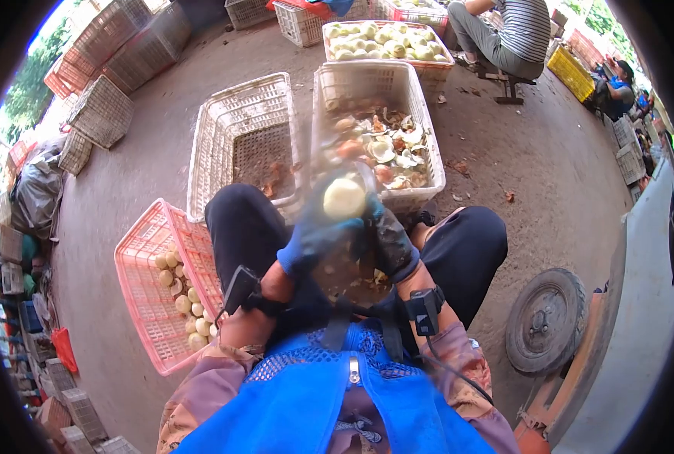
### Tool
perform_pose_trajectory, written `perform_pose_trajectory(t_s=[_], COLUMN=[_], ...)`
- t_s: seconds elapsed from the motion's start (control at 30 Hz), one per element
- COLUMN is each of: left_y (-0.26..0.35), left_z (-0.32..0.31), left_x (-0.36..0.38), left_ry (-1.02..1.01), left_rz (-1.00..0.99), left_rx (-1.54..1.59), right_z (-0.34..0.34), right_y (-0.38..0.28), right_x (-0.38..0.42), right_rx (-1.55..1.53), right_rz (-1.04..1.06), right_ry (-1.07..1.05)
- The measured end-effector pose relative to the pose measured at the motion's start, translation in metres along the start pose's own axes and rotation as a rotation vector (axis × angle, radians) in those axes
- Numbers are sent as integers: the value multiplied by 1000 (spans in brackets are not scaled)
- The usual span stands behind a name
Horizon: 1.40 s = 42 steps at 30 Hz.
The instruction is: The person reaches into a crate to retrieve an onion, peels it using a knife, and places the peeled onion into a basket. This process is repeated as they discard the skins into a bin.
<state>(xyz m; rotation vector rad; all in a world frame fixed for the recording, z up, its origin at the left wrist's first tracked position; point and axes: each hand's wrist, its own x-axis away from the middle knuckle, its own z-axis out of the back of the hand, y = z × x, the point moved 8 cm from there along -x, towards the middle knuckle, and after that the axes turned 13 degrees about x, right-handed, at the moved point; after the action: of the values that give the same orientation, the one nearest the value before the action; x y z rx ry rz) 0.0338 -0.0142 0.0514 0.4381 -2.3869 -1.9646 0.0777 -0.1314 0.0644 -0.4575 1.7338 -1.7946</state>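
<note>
My left hand (314,231), in a blue and dark glove, is wrapped round a pale peeled onion (344,198) between my knees. Close on the onion's right side is my right hand (388,234), in a dark glove with its fingers bent; motion blur hides what it holds, if anything. Just beyond both hands stands a white crate (437,170) with onion skins and cut pieces (386,147) inside. To its left is another white crate (200,163) with a few brown scraps at the bottom. A pink crate (144,303) by my left leg holds several peeled onions (193,306).
Behind the scrap crate, another crate (431,66) is full of pale onions. A person (515,38) sits on a low stool at the upper right; another person (621,91) is farther right. A wheel (546,321) lies at the right. Stacked crates (102,110) stand at the upper left.
</note>
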Motion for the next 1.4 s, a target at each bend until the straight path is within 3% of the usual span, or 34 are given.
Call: perform_pose_trajectory(t_s=[0.03, 0.13, 0.17, 0.23, 0.27, 0.33, 0.37, 0.4, 0.47, 0.5, 0.53, 0.57, 0.63, 0.67, 0.73, 0.77, 0.9, 0.97, 1.1, 1.17, 1.27, 1.4], left_y=[-4, -6, -10, -14, -9, 21, 14, 6, 4, 10, 12, 5, -49, -51, -18, -31, -20, 19, 24, 25, 43, 28], left_z=[0, 5, 9, 15, 16, 8, 10, 16, 26, 26, 22, 24, 38, 40, 34, 41, 42, 37, 42, 53, 52, 53], left_x=[4, 11, 11, 10, 10, 9, 11, 15, 19, 22, 25, 26, 26, 26, 27, 26, 34, 39, 47, 44, 48, 45], left_ry=[35, 145, 148, 52, 61, 9, 15, 79, 156, 45, -63, -47, 105, 117, -8, 274, 214, 58, 127, 267, 270, 197], left_rz=[22, 152, 153, 58, 60, -141, -136, -155, -178, -182, -185, -189, 208, 204, -236, 15, 165, -224, -321, -315, -385, -333], left_rx=[185, 98, 98, -188, -189, -209, -203, -166, -106, -196, -287, -271, 401, 417, -359, 401, 409, -301, -349, -209, -327, -236], right_z=[-10, -8, -5, 19, 21, 26, 26, 25, 22, 23, 22, 20, 10, 8, -4, -13, -33, -41, -39, -42, -48, -50], right_y=[28, 47, 64, 70, 60, 30, 19, 26, 22, 25, 19, 9, 10, 12, 21, 15, 17, 10, 9, 7, 2, 4], right_x=[5, 11, 12, 6, 7, 11, 13, 15, 16, 19, 24, 27, 42, 46, 54, 58, 62, 61, 60, 61, 63, 62], right_rx=[-186, -184, -185, 384, 382, 204, 192, 203, 392, 577, 595, 455, 115, 130, -12, 36, 87, 112, 102, 114, 131, 159], right_rz=[-265, -388, -390, 21, 20, -223, -310, -317, 18, -28, -30, -162, -419, -425, -486, -553, -643, -659, -604, -638, -662, -692], right_ry=[-64, -82, -85, 123, 114, 72, 70, 64, 30, -28, -43, -50, -57, -69, -153, -150, -161, -156, -88, -116, -164, -135])
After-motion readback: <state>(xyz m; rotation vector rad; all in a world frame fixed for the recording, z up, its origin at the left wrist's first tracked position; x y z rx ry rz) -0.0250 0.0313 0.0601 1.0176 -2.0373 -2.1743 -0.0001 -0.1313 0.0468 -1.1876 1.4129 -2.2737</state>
